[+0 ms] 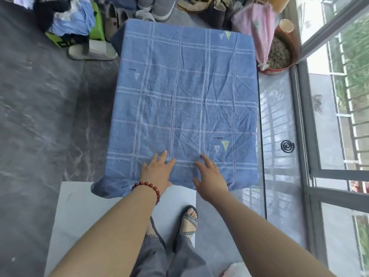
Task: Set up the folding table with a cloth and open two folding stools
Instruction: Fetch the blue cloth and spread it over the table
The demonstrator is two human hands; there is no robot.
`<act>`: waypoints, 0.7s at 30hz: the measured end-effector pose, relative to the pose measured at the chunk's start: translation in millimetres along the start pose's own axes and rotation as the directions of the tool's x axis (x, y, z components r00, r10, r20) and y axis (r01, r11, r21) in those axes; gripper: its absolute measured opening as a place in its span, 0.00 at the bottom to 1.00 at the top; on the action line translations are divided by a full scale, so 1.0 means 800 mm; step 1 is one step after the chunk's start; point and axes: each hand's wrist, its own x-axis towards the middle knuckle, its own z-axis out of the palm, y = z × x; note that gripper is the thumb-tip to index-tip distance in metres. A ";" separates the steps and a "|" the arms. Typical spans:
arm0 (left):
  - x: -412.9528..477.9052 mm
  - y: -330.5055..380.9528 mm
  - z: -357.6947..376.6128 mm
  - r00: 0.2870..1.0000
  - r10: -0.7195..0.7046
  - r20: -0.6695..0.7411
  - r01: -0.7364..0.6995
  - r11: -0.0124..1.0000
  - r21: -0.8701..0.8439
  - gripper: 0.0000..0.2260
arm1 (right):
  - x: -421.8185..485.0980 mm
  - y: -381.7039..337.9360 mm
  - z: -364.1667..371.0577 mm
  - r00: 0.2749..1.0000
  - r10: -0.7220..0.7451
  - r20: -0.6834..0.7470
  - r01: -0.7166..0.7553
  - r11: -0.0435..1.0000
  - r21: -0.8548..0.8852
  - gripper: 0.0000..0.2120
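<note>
— Grey marbled floor surrounds us in the head view, and a glass sliding door runs along our right. What sits in the middle?

— Our blue checked cloth. It is spread over the desk and hangs down past its edges, so the desk itself is hidden. The cloth is creased and carries small triangle prints.

— And where are our hands?

— Both are at the near end of the cloth. Our left grip, with a red bead bracelet at the wrist, lies on the fabric with its fingers straight and spread. Our right grip is just beside it without touching it. Its fingers are also spread and its fingertips are on the cloth, though we cannot tell whether the palm is down. Neither grip pinches anything.

— What is below our arms?

— Grey trousers and a strapped sandal, next to a white panel lying flat on the floor. The near hem of the cloth hangs in front of that panel.

— And beyond the desk?

— Grey shoes at the far end, a pale slipper at the far left, and a heap of clothes on a green bag. At the far right is a round pot of soil, with pink fabric and a cardboard tube against it. We also see 1 black spiral coil lying between the desk and the door.
</note>
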 end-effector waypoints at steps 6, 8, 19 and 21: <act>-0.011 -0.009 0.013 0.975 0.016 -0.224 0.004 0.996 0.091 0.20 | -0.006 0.010 0.018 0.990 -0.022 -0.143 0.010 0.997 -0.080 0.23; -0.014 -0.015 0.016 0.966 0.000 -0.257 0.043 0.986 0.162 0.19 | -0.005 0.011 0.028 0.982 -0.021 -0.186 0.004 0.996 -0.087 0.22; -0.006 -0.037 0.033 0.965 0.036 -0.261 0.072 0.917 0.393 0.11 | 0.005 0.020 0.059 0.938 -0.011 -0.347 -0.004 0.999 -0.043 0.05; -0.013 -0.038 0.030 0.962 0.061 -0.265 0.059 0.905 0.422 0.09 | 0.000 0.023 0.056 0.942 -0.022 -0.336 0.016 1.000 -0.020 0.08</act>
